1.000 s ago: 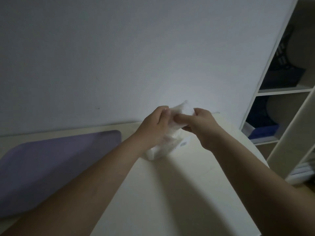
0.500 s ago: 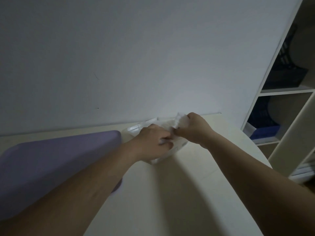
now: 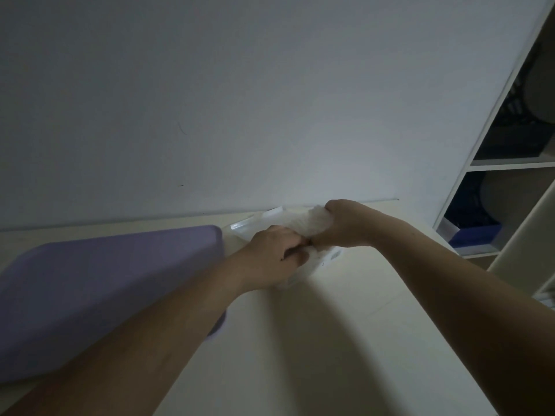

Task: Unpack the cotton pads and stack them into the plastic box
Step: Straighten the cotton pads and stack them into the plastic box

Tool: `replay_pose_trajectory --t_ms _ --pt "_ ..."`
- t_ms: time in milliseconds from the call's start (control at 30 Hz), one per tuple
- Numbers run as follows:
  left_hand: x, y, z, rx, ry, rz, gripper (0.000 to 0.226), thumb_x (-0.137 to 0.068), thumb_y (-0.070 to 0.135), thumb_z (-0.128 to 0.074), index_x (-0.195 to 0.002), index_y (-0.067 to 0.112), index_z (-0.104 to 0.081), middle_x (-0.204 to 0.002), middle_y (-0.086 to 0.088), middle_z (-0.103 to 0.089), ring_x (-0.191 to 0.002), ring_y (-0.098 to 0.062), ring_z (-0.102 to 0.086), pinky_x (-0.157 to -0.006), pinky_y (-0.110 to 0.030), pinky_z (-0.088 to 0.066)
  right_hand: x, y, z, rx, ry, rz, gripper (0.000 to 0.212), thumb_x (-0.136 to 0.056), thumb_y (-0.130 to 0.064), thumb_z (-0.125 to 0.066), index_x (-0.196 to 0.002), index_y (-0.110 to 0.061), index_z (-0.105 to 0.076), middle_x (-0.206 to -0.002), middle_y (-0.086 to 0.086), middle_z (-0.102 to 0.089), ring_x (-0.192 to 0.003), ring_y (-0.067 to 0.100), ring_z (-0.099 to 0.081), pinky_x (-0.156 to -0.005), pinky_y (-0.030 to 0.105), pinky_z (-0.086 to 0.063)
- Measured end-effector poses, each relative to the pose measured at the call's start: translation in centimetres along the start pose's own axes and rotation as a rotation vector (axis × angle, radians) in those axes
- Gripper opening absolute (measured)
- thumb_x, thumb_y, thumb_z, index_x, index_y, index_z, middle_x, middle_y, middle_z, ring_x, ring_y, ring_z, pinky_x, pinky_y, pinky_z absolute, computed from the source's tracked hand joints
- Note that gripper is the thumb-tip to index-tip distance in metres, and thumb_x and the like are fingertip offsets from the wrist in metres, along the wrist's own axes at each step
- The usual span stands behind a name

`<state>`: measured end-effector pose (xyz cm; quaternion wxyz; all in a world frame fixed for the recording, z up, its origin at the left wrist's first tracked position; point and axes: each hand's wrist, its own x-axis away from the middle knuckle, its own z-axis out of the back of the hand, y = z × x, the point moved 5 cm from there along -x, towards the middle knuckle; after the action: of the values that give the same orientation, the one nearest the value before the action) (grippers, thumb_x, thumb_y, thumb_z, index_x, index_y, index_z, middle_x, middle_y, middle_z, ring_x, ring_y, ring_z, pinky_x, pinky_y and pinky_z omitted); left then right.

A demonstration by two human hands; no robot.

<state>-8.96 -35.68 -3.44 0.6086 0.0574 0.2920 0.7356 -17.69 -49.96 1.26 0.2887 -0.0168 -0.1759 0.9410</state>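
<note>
White cotton pads [image 3: 312, 224] bunched in right hand [image 3: 345, 225], fingers clenched round them, over clear plastic box [image 3: 240, 231] at rear of cream tabletop [image 3: 330, 340]. Left hand [image 3: 270, 256] fingers curled on plastic pack [image 3: 329, 259] before box. Purple mat [image 3: 105, 283] at left.

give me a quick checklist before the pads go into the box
1. Right hand grips the cotton pads: ok.
2. Left hand grips the wrapper: ok.
3. Pads fully free of the wrapper: cannot tell, the hands hide it.
4. Plastic box close behind the hands: ok.
5. Room inside the box: cannot tell.
6. Light: not ok, the scene is dim.
</note>
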Motion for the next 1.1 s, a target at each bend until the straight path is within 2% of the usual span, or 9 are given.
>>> replay_pose_trajectory --t_ms 233,300,400,533,633,733,867,1000,1100 --pt "-0.1 -0.6 -0.6 -0.013 -0.007 -0.006 0.015 -0.097 0.041 -0.053 -0.101 0.036 -0.066 -0.099 0.010 -0.059 -0.097 -0.019 -0.058 -0.090 -0.044 -0.051 1.0 -0.3 0.2 0.114 0.074 -0.063 0.048 -0.074 -0.063 -0.075 -0.079 -0.018 -0.058 -0.077 -0.004 -0.061 -0.068 0.016 -0.057 -0.061 0.029 -0.041" --pt "0.1 -0.5 -0.5 -0.003 -0.021 0.020 0.026 -0.098 0.042 -0.054 -0.114 0.031 -0.070 -0.111 0.008 -0.064 -0.105 -0.016 -0.060 -0.096 -0.040 -0.051 0.6 -0.7 -0.2 0.152 0.030 -0.101 0.048 -0.074 -0.063 -0.075 -0.081 -0.018 -0.058 -0.078 -0.004 -0.061 -0.074 0.019 -0.060 -0.068 0.030 -0.047" --pt "0.6 -0.3 -0.1 0.061 -0.023 0.058 0.030 -0.096 0.041 -0.054 -0.120 0.031 -0.069 -0.114 0.012 -0.069 -0.105 -0.008 -0.064 -0.096 -0.034 -0.053 0.0 -0.9 -0.7 0.170 -0.071 -0.125 0.054 -0.078 -0.061 -0.074 -0.105 -0.015 -0.065 -0.095 0.000 -0.067 -0.096 0.025 -0.066 -0.092 0.036 -0.056" --pt "0.7 -0.2 -0.2 0.009 -0.015 0.096 0.033 -0.093 0.046 -0.054 -0.112 0.023 -0.068 -0.114 0.004 -0.068 -0.110 -0.018 -0.061 -0.100 -0.039 -0.048 -0.1 -0.3 -2.0 0.054 -0.146 -0.131 0.049 -0.084 -0.057 -0.076 -0.106 -0.016 -0.063 -0.109 0.004 -0.068 -0.105 0.027 -0.064 -0.095 0.036 -0.053" --pt "0.7 0.3 -0.3 -0.008 -0.016 0.092 0.024 -0.091 0.048 -0.053 -0.102 0.029 -0.061 -0.109 0.005 -0.064 -0.110 -0.020 -0.056 -0.100 -0.040 -0.043 0.2 0.6 -2.3 -0.146 -0.071 -0.092 0.045 -0.073 -0.052 -0.084 -0.095 -0.017 -0.067 -0.100 0.003 -0.071 -0.094 0.023 -0.068 -0.081 0.035 -0.055" --pt "0.7 0.4 0.0 0.012 0.003 0.086 0.010 -0.098 0.036 -0.063 -0.099 0.038 -0.053 -0.106 0.012 -0.058 -0.113 -0.017 -0.053 -0.102 -0.036 -0.040 0.6 1.0 -1.7 -0.144 0.039 -0.017 0.048 -0.072 -0.050 -0.088 -0.101 -0.018 -0.069 -0.093 -0.003 -0.069 -0.086 0.019 -0.067 -0.067 0.031 -0.052" --pt "0.8 0.4 0.0 0.029 0.001 0.093 0.009 -0.098 0.034 -0.064 -0.101 0.036 -0.056 -0.112 0.009 -0.063 -0.116 -0.018 -0.054 -0.105 -0.038 -0.041 0.9 1.1 -1.3 -0.073 0.129 0.034 0.059 -0.076 -0.051 -0.082 -0.126 -0.027 -0.063 -0.109 -0.007 -0.068 -0.097 0.019 -0.066 -0.086 0.040 -0.058" --pt "0.8 0.2 0.1 0.015 -0.005 0.124 0.018 -0.098 0.037 -0.063 -0.112 0.027 -0.066 -0.119 0.006 -0.066 -0.118 -0.017 -0.054 -0.107 -0.039 -0.041 1.2 1.2 0.2 -0.127 0.218 0.028 0.044 -0.078 -0.042 -0.074 -0.117 -0.023 -0.066 -0.105 -0.003 -0.069 -0.094 0.022 -0.067 -0.085 0.041 -0.060" --pt "0.7 0.3 0.2 0.025 -0.008 0.139 0.019 -0.098 0.037 -0.064 -0.113 0.027 -0.068 -0.118 0.006 -0.067 -0.118 -0.017 -0.056 -0.107 -0.038 -0.042 1.4 1.8 1.6 -0.333 0.246 -0.013 0.032 -0.077 -0.035 -0.073 -0.105 -0.018 -0.068 -0.102 0.000 -0.071 -0.092 0.022 -0.068 -0.082 0.043 -0.059"
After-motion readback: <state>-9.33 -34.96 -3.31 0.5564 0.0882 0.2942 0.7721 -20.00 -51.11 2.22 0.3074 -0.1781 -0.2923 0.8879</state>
